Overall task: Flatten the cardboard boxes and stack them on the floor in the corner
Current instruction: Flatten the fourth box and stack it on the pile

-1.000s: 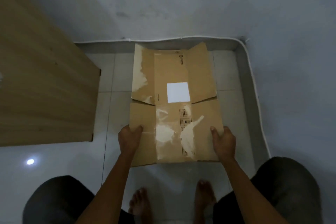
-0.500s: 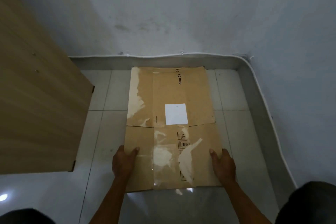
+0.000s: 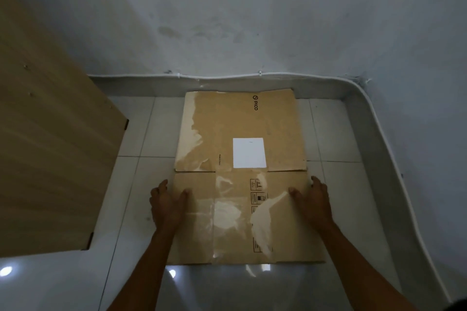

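A flattened cardboard box (image 3: 240,174), lowered a moment ago, now lies on the tiled floor (image 3: 141,134) near the corner, left hand (image 3: 168,206) and right hand (image 3: 312,201) apparently still gripping its side edges

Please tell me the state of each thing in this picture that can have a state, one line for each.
Cardboard box: flattened, lying on the tiled floor, far edge close to the wall.
White label: stuck on the box, facing up.
Tape: partly peeled, with torn pale patches.
Left hand: gripping the box's left edge.
Right hand: gripping the box's right edge.
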